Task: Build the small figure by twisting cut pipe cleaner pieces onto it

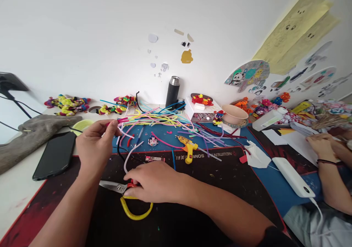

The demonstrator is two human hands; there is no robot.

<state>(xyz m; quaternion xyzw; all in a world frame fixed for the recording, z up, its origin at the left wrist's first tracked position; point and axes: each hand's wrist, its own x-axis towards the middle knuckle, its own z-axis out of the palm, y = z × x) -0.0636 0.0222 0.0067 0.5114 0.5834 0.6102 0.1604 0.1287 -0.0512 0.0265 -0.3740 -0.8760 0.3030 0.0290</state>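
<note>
My left hand (96, 144) is raised at the left, thumb and forefinger pinched on a magenta pipe cleaner (123, 120). The rest of that pipe cleaner is hidden by the fingers. Lower down, my right hand (150, 182) has its thumb and fingers closed on the scissors (114, 186) near the pivot. Their silver blades point left, and one yellow handle loop (137, 217) shows below the hand. A white pipe cleaner (127, 162) and a black one (119, 149) lie just beyond my right hand. Many coloured pipe cleaners (159, 118) are heaped behind my hands.
A yellow glue gun (189, 149) lies on the dark mat (220, 188). A phone (56, 155) is at the left, a black flask (172, 93) by the wall. A white power bank (293, 177) sits at the right, near another person's hands (320, 146).
</note>
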